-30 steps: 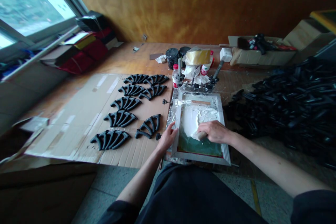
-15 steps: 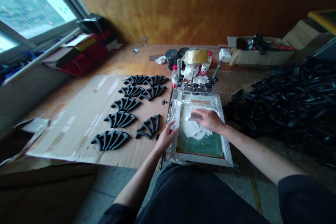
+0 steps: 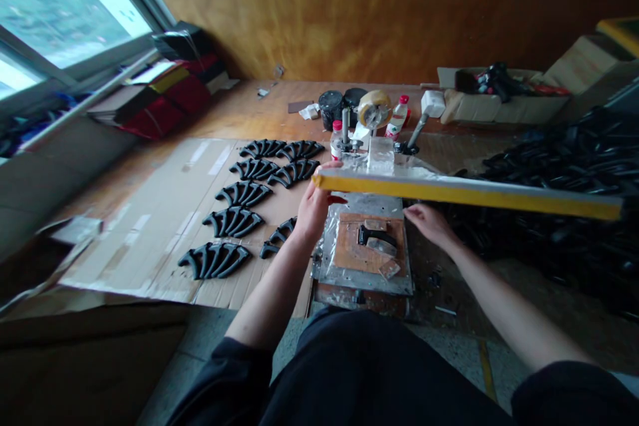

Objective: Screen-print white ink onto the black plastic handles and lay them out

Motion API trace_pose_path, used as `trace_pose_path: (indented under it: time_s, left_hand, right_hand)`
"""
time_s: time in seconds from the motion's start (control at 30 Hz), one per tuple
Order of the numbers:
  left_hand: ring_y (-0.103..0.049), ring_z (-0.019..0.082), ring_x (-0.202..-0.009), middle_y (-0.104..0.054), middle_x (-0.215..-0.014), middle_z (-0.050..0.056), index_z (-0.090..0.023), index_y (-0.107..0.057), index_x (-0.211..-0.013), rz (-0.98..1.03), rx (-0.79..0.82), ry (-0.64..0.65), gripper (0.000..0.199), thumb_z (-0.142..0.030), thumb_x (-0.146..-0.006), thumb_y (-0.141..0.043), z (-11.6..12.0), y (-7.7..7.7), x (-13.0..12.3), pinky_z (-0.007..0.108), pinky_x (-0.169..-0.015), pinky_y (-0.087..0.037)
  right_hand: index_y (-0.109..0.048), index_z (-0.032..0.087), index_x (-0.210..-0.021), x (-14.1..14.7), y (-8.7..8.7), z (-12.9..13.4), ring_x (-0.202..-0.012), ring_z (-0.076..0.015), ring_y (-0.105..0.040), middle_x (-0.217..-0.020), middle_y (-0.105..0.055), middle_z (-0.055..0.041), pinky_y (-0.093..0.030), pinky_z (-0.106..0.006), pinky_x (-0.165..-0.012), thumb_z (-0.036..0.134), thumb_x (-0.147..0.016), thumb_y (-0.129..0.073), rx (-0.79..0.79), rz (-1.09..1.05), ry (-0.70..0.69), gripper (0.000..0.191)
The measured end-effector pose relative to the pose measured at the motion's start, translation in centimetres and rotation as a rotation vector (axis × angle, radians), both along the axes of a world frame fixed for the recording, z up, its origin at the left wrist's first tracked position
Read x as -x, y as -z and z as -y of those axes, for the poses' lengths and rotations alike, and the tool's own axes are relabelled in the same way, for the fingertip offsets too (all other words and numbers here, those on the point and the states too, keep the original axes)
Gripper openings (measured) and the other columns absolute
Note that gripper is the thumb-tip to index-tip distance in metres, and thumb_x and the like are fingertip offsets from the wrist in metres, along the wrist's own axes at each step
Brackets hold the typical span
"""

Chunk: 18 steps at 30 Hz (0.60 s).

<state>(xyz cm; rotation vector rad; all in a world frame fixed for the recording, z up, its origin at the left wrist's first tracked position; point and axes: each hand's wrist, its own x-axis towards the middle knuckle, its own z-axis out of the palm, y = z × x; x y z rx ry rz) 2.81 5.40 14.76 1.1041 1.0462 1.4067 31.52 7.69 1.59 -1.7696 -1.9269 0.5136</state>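
My left hand point(image 3: 315, 203) grips the left corner of the raised screen frame point(image 3: 469, 194), whose yellow front edge faces me. To the right, my right hand point(image 3: 428, 223) is below that edge, with nothing visible in its fingers, which are partly curled. Under the frame, a wooden board point(image 3: 348, 249) lies on a metal plate point(image 3: 324, 273). On the board rests one curved black part point(image 3: 377, 235). The squeegee is not visible.
Fanned groups of black parts point(image 3: 232, 221) lie on cardboard point(image 3: 150, 213) at the left. A dark heap of parts point(image 3: 559, 173) fills the right. Behind the frame stand a tape roll point(image 3: 374, 110), bottles point(image 3: 398, 118) and black tubs point(image 3: 330, 110).
The screen frame has swung up from lying flat, exposing the board and black part. My left hand has risen with it. My right hand has let go of the squeegee and moved right.
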Motion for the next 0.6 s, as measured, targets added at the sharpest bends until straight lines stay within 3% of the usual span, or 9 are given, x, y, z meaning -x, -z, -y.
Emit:
trace_pose_path:
  time_s: [0.1,0.2,0.3,0.37,0.47,0.6]
  left_hand:
    - [-0.064,0.015,-0.084,-0.068,-0.096,0.006,-0.020,-0.057,-0.114,0.041,-0.017,-0.002,0.049,-0.059,-0.091,-0.039,-0.5,-0.1,-1.0,0.024,-0.066,-0.051]
    - [-0.065,0.015,-0.080,-0.069,-0.096,0.009,-0.017,-0.055,-0.117,0.026,0.122,-0.018,0.055,-0.062,-0.089,-0.041,1.9,2.5,-1.6,0.024,-0.063,-0.050]
    - [-0.067,0.020,-0.076,-0.071,-0.094,0.014,-0.013,-0.060,-0.111,-0.042,0.504,0.316,0.065,-0.069,-0.081,-0.048,6.3,6.4,-2.2,0.025,-0.057,-0.049]
    - [-0.067,0.023,-0.083,-0.070,-0.101,0.016,-0.014,-0.060,-0.110,0.014,0.632,0.396,0.067,-0.071,-0.079,-0.049,8.8,8.6,-2.4,0.027,-0.058,-0.051]
    - [-0.067,0.021,-0.086,-0.069,-0.099,0.013,-0.014,-0.060,-0.099,0.151,0.606,0.099,0.060,-0.070,-0.081,-0.047,10.6,10.8,-1.1,0.027,-0.063,-0.052]
    - [-0.068,0.018,-0.073,-0.068,-0.093,0.011,-0.015,-0.054,-0.096,0.082,0.649,-0.262,0.052,-0.064,-0.082,-0.050,10.7,13.8,4.9,0.022,-0.053,-0.048]
  right_hand:
    - [-0.064,0.017,-0.082,4.3,2.1,2.8,-0.092,-0.0215,-0.061,-0.094,-0.066,-0.0099,-0.044,-0.030,-0.082,0.038,-0.082,-0.065,0.004,0.160,-0.232,0.021]
    - [-0.058,0.015,-0.086,6.4,1.7,3.7,-0.090,-0.0224,-0.060,-0.090,-0.065,-0.0112,-0.042,-0.030,-0.078,0.028,-0.089,-0.056,0.118,0.325,-0.265,0.013]
    - [-0.054,0.017,-0.090,8.0,-0.2,4.2,-0.078,-0.0201,-0.059,-0.081,-0.064,-0.0074,-0.039,-0.028,-0.068,0.029,-0.093,-0.049,0.179,0.283,-0.244,0.013]
    - [-0.053,0.018,-0.089,10.2,-1.4,5.1,-0.083,-0.0212,-0.058,-0.084,-0.063,-0.0078,-0.040,-0.029,-0.072,0.028,-0.094,-0.048,0.058,0.238,-0.310,0.013]
    - [-0.054,0.018,-0.087,15.0,-2.4,6.8,-0.090,-0.0237,-0.053,-0.088,-0.062,-0.0092,-0.040,-0.033,-0.082,0.022,-0.095,-0.045,-0.143,0.214,-0.511,0.013]
    - [-0.059,0.018,-0.097,21.0,-1.6,6.7,-0.095,-0.0228,-0.052,-0.094,-0.062,-0.0075,-0.040,-0.033,-0.087,0.026,-0.095,-0.048,-0.169,0.124,-0.768,0.014]
